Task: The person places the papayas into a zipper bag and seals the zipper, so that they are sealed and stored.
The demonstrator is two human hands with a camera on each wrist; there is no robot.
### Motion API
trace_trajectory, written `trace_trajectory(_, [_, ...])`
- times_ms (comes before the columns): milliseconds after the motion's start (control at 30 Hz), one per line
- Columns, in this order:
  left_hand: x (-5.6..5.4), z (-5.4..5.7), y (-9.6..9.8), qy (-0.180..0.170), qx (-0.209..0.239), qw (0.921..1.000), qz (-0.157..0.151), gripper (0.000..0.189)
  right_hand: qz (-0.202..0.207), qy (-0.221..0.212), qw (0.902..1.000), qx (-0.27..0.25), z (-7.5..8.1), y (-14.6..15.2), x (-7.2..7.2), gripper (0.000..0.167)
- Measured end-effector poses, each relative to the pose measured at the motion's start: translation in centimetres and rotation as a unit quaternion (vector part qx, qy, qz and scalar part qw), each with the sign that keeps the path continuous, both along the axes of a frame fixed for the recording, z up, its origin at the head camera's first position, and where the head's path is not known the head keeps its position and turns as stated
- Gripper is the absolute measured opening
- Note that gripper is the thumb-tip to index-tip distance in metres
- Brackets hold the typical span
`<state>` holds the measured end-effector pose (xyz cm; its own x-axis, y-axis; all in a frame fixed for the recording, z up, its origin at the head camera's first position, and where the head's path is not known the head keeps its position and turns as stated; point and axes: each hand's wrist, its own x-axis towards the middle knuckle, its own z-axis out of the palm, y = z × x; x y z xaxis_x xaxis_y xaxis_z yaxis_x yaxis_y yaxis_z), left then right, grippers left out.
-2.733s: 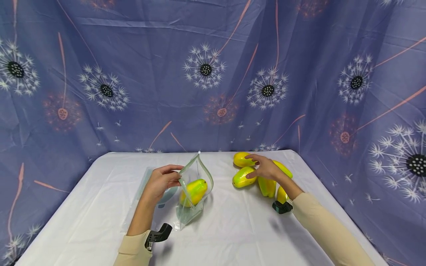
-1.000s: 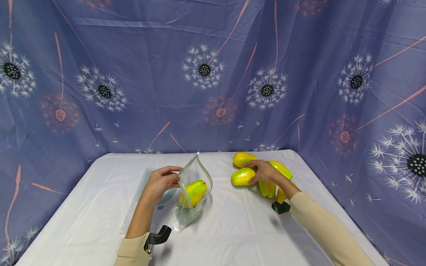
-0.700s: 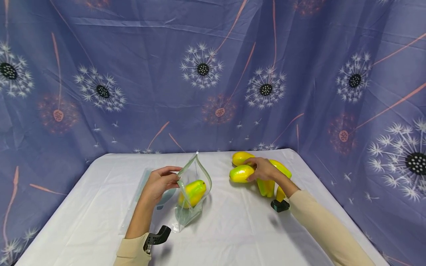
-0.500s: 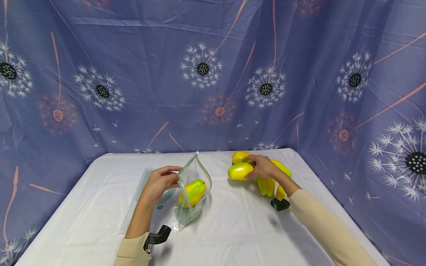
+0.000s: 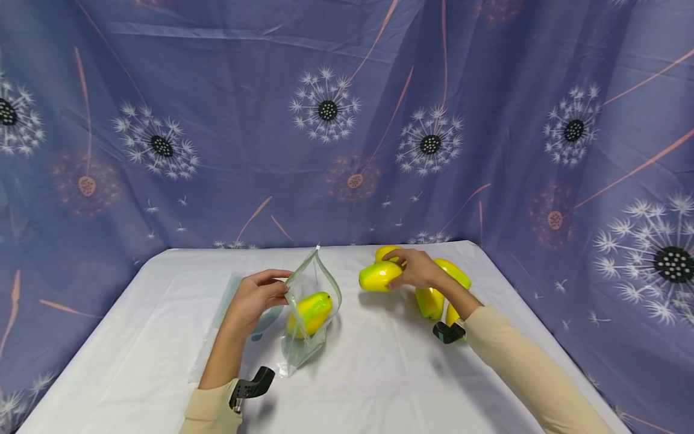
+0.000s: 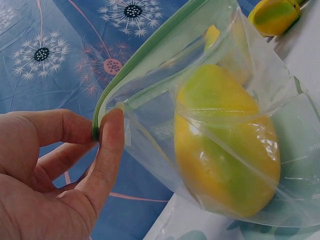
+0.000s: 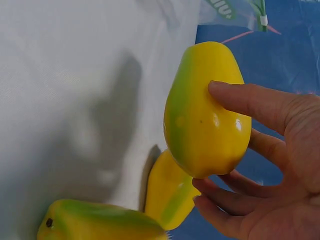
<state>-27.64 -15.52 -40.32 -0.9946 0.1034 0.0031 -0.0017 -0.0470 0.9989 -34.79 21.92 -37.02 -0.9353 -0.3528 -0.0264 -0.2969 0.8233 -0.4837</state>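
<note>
My left hand (image 5: 259, 299) pinches the green zip edge of a clear zip bag (image 6: 150, 125) between thumb and fingers, and the bag's mouth gapes. Inside the bag sits one yellow-green papaya (image 6: 225, 145). My right hand (image 5: 416, 269) grips a second papaya (image 7: 205, 110) around its sides, thumb on one face and fingers on the other. In the head view this papaya is raised over the white table, with its shadow below. Another papaya (image 5: 386, 251) lies partly hidden just behind it.
Several more papayas lie under and beside the right forearm, among them one papaya (image 5: 454, 273) at the back and one papaya (image 5: 430, 303) nearer. A flat clear bag (image 5: 217, 325) lies left of the zip bag on the white tablecloth (image 5: 368, 380). A patterned curtain (image 5: 244, 120) encloses the table.
My right hand has closed around the papaya at the pile's left, lifted it and carried it left toward the bag. The left hand keeps its pinch on the bag's edge.
</note>
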Motion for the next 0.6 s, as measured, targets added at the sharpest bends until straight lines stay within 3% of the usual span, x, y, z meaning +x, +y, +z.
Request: trace_trajectory(600, [-0.2,0.1,0.2,-0.004,0.000,1.0000,0.007,0.037,0.017,0.021,0.9987,-0.042,2.5,-1.8,1.3,0.067])
